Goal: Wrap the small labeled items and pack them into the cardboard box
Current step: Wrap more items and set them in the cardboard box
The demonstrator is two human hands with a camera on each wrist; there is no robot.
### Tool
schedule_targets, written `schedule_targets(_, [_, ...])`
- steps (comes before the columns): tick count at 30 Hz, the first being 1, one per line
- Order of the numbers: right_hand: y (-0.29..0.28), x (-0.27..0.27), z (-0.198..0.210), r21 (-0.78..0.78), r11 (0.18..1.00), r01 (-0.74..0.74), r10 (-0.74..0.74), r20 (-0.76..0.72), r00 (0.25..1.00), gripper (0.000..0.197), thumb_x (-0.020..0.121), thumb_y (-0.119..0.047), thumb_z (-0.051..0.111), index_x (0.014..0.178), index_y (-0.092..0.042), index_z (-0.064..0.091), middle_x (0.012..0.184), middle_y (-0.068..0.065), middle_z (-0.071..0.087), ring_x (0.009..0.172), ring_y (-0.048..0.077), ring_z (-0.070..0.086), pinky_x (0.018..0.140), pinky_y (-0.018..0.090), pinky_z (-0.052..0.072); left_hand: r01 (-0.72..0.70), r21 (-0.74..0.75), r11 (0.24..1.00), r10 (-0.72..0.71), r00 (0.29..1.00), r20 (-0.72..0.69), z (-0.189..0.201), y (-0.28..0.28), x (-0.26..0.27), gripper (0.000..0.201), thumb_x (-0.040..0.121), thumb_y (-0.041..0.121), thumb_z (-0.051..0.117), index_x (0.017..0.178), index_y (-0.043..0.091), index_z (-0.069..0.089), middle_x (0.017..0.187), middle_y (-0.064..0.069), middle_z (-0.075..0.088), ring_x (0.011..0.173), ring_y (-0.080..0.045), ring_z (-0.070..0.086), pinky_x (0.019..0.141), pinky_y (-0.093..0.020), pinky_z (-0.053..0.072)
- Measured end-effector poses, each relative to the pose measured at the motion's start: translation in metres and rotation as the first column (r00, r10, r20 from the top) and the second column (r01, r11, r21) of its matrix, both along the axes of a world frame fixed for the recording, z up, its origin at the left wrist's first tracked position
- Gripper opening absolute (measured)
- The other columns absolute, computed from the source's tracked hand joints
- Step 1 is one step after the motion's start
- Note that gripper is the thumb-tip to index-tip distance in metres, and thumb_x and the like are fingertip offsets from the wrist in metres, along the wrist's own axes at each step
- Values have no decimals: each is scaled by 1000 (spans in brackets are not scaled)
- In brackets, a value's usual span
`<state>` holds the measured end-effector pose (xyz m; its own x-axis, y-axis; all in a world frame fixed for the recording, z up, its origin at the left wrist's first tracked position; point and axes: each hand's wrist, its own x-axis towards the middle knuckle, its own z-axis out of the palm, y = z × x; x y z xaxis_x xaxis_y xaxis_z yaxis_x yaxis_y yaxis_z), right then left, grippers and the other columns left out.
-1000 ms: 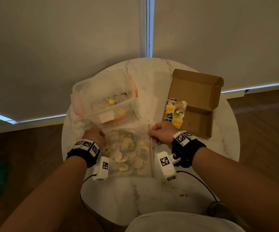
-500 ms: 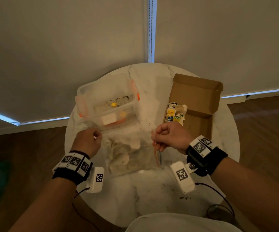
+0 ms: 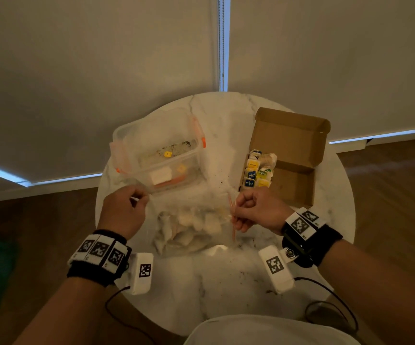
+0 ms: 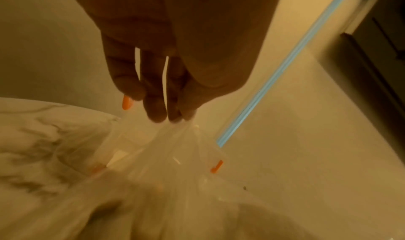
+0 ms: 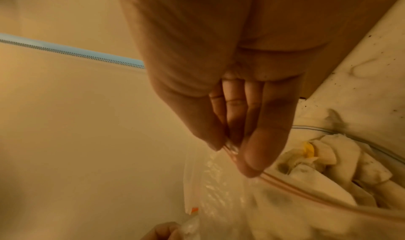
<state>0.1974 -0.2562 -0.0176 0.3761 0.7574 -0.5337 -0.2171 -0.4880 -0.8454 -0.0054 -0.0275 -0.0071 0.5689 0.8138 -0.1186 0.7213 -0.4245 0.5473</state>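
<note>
Left hand [image 3: 124, 212]: fingers curled, pinching bunched corner of clear zip bag [image 3: 191, 220]. Clear plastic tub [image 3: 156, 150] just beyond, a few yellow pieces inside. Bag slung between both hands above marble table [image 3: 226, 282], pale wrapped pieces sagging in its belly. Right hand [image 3: 256, 210]: thumb and fingers clamped on bag's orange zip strip. Cardboard box [image 3: 288, 155] just beyond right hand, lid open, labeled items [image 3: 257, 170] packed along its left side.

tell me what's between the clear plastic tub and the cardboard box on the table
Only bare marble tabletop with some dark specks separates the clear plastic tub from the cardboard box; the head view shows it.
</note>
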Motion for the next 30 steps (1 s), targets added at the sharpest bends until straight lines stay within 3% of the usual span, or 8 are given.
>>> schedule_targets(7, [0, -1, -14, 11, 1000, 0, 1, -13, 1000, 12, 88, -2, 67, 90, 9, 61, 74, 23, 70, 59, 24, 68, 52, 27, 56, 27, -22, 999, -28, 1000, -15, -3, -2, -7, 19, 90, 10, 66, 77, 22, 62, 82, 3, 64, 72, -9, 57, 68, -28, 40])
schedule_targets(11, [3, -11, -25, 85, 992, -95, 87, 101, 991, 3, 87, -2, 68, 90, -2, 69, 74, 14, 71, 60, 16, 67, 56, 25, 56, 250, -28, 968, -251, 966, -66, -8, -11, -2, 17, 83, 15, 74, 83, 26, 61, 111, 4, 57, 98, -21, 57, 89, -31, 41])
schedule_targets(13, [6, -19, -31, 119, 975, -189, 163, 197, 967, 14, 88, -1, 67, 99, -7, 73, 78, 7, 72, 64, 19, 68, 62, 27, 58, 393, 17, 919, -393, 919, -21, 0, -27, 13, 23, 85, 35, 69, 106, 29, 62, 120, 6, 53, 110, -18, 49, 98, -32, 37])
schedule_targets(15, [8, -25, -38, 103, 953, -285, 246, 287, 926, 22, 89, -5, 66, 107, -15, 74, 80, 0, 73, 66, 19, 68, 67, 31, 59, 555, -115, 824, -561, 827, -30, 11, -48, 34, 35, 95, 51, 47, 128, 44, 53, 115, 9, 60, 104, -11, 54, 94, -33, 42])
schedule_targets(18, [10, -29, -42, 21, 910, -414, 375, 384, 844, 24, 89, -9, 61, 108, -17, 73, 88, 2, 74, 69, 14, 68, 72, 33, 58, 608, -389, 692, -711, 668, -220, 11, -71, 59, 43, 101, 58, 22, 131, 49, 53, 116, 17, 65, 103, -8, 59, 91, -33, 46])
schedule_targets(23, [6, -5, -43, -89, 922, -376, 376, 431, 820, 21, 88, -10, 64, 105, -16, 75, 91, 1, 75, 76, 9, 67, 80, 29, 56, 474, -260, 841, -541, 730, -418, -11, -64, 74, 39, 97, 45, 47, 83, 17, 71, 84, -1, 69, 79, -20, 64, 74, -34, 52])
schedule_targets(27, [21, 29, -64, -306, 942, -137, 311, 641, 702, 22, 93, -11, 57, 110, -14, 71, 108, 6, 70, 97, 17, 64, 92, 34, 52, 412, -230, 882, -472, 746, -470, -18, -58, 67, 15, 88, 24, 60, 91, 22, 75, 91, 0, 72, 85, -17, 66, 79, -31, 55])
schedule_targets(30, [46, 34, -72, -493, 826, -273, 548, 588, 595, 40, 95, -2, 50, 133, -13, 55, 136, 10, 54, 125, 27, 51, 104, 36, 42, 385, -244, 890, -456, 744, -488, -20, -54, 60, 19, 85, 19, 58, 94, 26, 74, 100, 1, 69, 90, -18, 64, 81, -29, 53])
